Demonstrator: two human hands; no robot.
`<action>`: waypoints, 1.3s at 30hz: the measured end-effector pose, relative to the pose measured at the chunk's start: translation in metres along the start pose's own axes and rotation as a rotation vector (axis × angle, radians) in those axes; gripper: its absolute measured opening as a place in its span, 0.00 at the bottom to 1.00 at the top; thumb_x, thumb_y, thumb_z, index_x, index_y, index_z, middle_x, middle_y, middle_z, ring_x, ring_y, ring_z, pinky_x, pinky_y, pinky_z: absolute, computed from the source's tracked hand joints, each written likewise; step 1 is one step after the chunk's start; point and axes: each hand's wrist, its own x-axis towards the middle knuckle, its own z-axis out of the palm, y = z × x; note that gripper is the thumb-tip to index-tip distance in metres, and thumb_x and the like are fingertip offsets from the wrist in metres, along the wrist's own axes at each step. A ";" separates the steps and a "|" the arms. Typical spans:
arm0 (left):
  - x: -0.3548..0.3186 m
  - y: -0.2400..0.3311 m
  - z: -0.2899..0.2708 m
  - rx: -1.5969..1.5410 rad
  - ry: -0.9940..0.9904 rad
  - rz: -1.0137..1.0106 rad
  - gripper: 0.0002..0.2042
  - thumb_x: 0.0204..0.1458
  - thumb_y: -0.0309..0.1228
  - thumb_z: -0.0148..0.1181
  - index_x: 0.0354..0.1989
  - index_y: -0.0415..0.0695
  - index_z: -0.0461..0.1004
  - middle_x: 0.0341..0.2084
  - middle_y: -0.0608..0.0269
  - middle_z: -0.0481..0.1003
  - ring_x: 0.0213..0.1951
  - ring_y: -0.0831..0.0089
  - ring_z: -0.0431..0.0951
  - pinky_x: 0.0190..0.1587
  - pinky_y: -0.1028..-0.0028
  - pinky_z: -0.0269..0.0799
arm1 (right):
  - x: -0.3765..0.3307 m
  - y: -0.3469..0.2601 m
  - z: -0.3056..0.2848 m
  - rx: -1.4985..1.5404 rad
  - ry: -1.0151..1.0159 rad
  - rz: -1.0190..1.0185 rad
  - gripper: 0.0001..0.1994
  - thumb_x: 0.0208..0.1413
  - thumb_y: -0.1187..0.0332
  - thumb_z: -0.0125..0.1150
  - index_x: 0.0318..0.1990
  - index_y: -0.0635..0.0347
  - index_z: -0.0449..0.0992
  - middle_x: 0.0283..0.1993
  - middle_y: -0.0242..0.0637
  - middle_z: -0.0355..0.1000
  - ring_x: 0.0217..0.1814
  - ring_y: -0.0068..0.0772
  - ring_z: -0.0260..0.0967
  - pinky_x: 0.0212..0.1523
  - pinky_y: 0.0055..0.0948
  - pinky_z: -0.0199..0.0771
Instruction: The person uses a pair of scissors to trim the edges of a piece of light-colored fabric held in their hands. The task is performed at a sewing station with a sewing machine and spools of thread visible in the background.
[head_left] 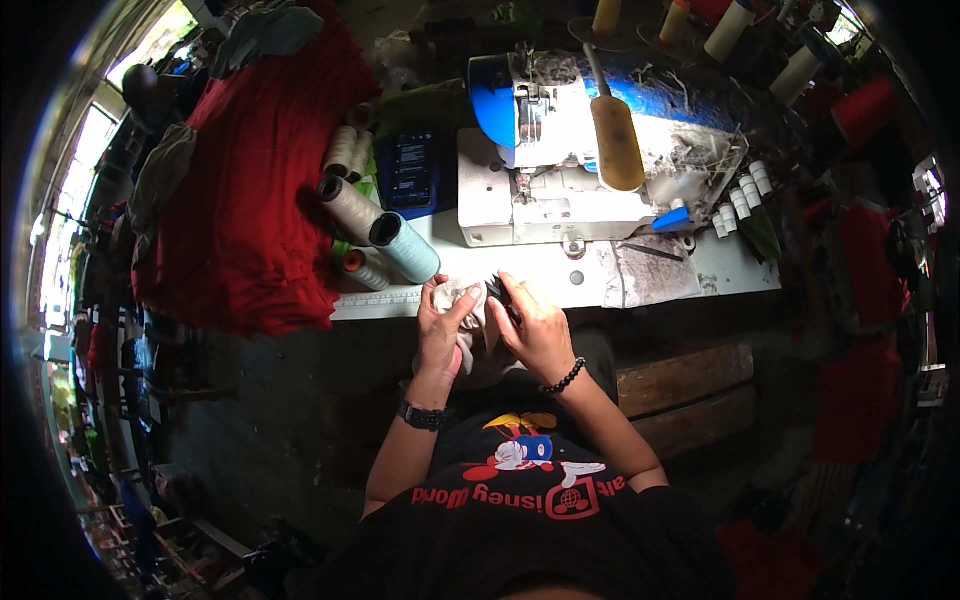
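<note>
Just off the table's front edge, my left hand (438, 338) is closed around a crumpled white cloth (459, 300), its thumb pressing on the fabric. Part of the cloth hangs down below the fingers. Close beside it, my right hand (537, 325) grips a small black tool (497, 290) that points toward the cloth. The tool's shape is mostly covered by the fingers, so its exact kind does not show. A light blue thread cone (405, 248) lies on the table just beyond my left hand.
A white sewing machine (555, 210) stands at the back under a lit yellow-handled lamp (617, 140). Left of it are a phone (411, 170), several thread cones (350, 208) and a large red fabric pile (240, 190). Small white spools (740, 200) sit at right. A wooden bench (685, 390) is below.
</note>
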 end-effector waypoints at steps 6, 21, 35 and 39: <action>-0.001 0.001 0.000 -0.014 -0.009 0.002 0.21 0.46 0.15 0.61 0.46 0.45 0.61 0.39 0.62 0.71 0.41 0.75 0.74 0.45 0.77 0.72 | -0.001 0.009 0.001 0.647 -0.191 0.511 0.21 0.52 0.70 0.62 0.55 0.61 0.71 0.32 0.33 0.72 0.24 0.25 0.69 0.22 0.25 0.68; -0.004 -0.002 -0.005 -0.037 0.009 0.020 0.22 0.46 0.16 0.61 0.48 0.43 0.60 0.40 0.59 0.72 0.42 0.74 0.75 0.46 0.76 0.72 | 0.003 0.004 0.001 0.407 -0.036 0.370 0.16 0.48 0.68 0.64 0.46 0.60 0.74 0.25 0.36 0.72 0.24 0.22 0.66 0.29 0.23 0.69; -0.003 0.001 -0.003 0.472 -0.065 0.295 0.25 0.42 0.13 0.60 0.49 0.43 0.59 0.35 0.63 0.71 0.37 0.79 0.74 0.39 0.80 0.72 | 0.029 0.005 -0.021 0.091 -0.284 -0.076 0.12 0.42 0.70 0.62 0.36 0.62 0.71 0.27 0.42 0.68 0.26 0.42 0.68 0.29 0.32 0.68; -0.008 -0.001 0.002 0.425 -0.104 0.322 0.25 0.42 0.15 0.62 0.48 0.43 0.59 0.36 0.60 0.70 0.38 0.77 0.74 0.40 0.77 0.72 | 0.021 0.034 0.001 0.280 -0.291 0.110 0.09 0.45 0.71 0.59 0.34 0.64 0.70 0.22 0.35 0.66 0.20 0.21 0.62 0.21 0.20 0.62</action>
